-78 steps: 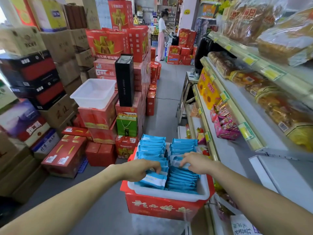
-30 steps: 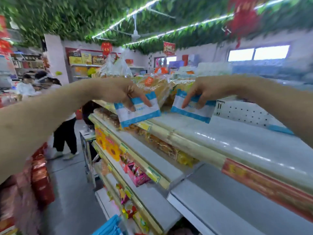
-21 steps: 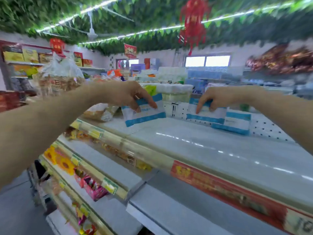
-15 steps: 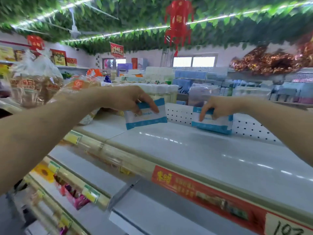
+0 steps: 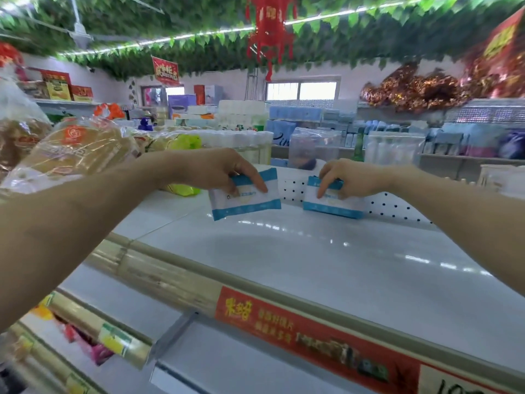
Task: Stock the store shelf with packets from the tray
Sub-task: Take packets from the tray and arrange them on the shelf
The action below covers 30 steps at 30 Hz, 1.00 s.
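My left hand (image 5: 216,170) pinches a white packet with blue bands (image 5: 247,199) and holds it just above the white top shelf (image 5: 326,260). My right hand (image 5: 345,179) grips a second blue and white packet (image 5: 332,204), which stands at the shelf's back against the perforated rear panel (image 5: 397,207). The two packets are a short gap apart. The tray is out of view.
Bagged bread (image 5: 71,152) lies on the shelf to the left, with a yellow-green packet (image 5: 181,190) beside it. A red price strip (image 5: 312,334) runs along the shelf's front edge. Lower shelves with snack packets (image 5: 91,345) sit at bottom left.
Both hands lifted packets from the tray up to the top shelf. Over the last second the right packet came down against the rear panel and the left packet moved closer to it.
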Available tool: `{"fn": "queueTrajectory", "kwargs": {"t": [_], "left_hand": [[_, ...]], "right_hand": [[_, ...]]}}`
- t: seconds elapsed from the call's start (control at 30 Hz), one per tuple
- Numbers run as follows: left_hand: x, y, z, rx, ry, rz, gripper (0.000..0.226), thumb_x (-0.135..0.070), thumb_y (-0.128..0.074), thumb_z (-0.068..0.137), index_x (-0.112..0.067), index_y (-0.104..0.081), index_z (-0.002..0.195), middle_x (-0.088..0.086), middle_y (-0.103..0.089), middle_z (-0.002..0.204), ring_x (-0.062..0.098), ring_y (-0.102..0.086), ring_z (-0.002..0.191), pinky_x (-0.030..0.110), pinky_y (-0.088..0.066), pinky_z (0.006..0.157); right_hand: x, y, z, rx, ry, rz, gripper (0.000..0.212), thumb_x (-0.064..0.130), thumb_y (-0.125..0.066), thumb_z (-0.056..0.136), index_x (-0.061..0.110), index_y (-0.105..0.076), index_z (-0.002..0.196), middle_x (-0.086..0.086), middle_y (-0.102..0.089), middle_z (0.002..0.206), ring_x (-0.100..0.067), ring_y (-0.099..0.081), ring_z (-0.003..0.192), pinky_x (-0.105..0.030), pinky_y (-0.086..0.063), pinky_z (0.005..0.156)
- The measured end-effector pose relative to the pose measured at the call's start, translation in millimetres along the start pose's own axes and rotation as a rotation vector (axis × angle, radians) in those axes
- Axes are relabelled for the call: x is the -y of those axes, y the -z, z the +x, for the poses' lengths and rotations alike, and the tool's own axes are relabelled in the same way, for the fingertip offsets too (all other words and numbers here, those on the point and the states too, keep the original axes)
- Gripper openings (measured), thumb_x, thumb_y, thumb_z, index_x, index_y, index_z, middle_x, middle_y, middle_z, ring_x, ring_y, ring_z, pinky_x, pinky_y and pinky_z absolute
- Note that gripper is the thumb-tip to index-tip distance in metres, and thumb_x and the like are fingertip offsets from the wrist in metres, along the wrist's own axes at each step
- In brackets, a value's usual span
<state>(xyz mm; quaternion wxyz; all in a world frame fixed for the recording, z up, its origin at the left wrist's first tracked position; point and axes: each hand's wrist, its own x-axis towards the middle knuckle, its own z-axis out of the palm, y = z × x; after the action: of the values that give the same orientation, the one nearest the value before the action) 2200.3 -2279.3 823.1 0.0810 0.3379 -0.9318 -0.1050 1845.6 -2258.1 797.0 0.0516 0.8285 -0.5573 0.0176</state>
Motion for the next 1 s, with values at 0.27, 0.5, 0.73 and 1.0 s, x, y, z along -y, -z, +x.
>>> {"fn": "queueTrajectory", "kwargs": {"t": [0.27, 0.5, 0.73, 1.0], "left_hand": [[-24, -17, 65, -0.010, -0.116, 0.059, 0.056, -0.011, -0.070, 0.097, -0.062, -0.063, 0.118, -0.019, -0.054, 0.131, 0.001, -0.061, 0.095, 0.004, -0.051, 0.062], [-59, -38, 132, -0.001, -0.294, -0.122, 0.042, 0.002, -0.070, 0.093, -0.030, -0.078, 0.119, -0.010, -0.063, 0.127, 0.015, -0.065, 0.108, 0.019, -0.057, 0.085], [-72, -66, 177, 0.068, -0.330, -0.050, 0.043, 0.001, -0.069, 0.095, -0.037, -0.077, 0.114, -0.021, -0.059, 0.122, 0.010, -0.057, 0.113, 0.012, -0.045, 0.089], [-70, -85, 192, -0.104, -0.379, 0.199, 0.046, -0.009, -0.076, 0.093, -0.053, -0.075, 0.107, -0.014, -0.045, 0.129, 0.019, -0.036, 0.123, 0.036, -0.030, 0.108]], "right_hand": [[-9, 11, -35, -0.042, -0.118, 0.020, 0.045, 0.001, -0.063, 0.094, 0.044, -0.073, 0.106, 0.008, -0.046, 0.140, -0.014, -0.045, 0.127, -0.032, -0.039, 0.111], [-15, 14, -102, 0.015, -0.271, 0.016, 0.036, 0.006, -0.062, 0.098, 0.038, -0.075, 0.110, 0.009, -0.054, 0.137, -0.013, -0.055, 0.121, -0.033, -0.044, 0.108], [-29, 6, -152, -0.003, -0.331, -0.048, 0.035, 0.016, -0.063, 0.099, 0.046, -0.072, 0.115, 0.015, -0.051, 0.140, -0.008, -0.047, 0.128, -0.034, -0.037, 0.112], [-29, 11, -170, -0.028, -0.355, -0.015, 0.034, 0.013, -0.061, 0.101, 0.041, -0.074, 0.114, 0.011, -0.054, 0.137, -0.013, -0.046, 0.134, -0.041, -0.040, 0.111]]}}
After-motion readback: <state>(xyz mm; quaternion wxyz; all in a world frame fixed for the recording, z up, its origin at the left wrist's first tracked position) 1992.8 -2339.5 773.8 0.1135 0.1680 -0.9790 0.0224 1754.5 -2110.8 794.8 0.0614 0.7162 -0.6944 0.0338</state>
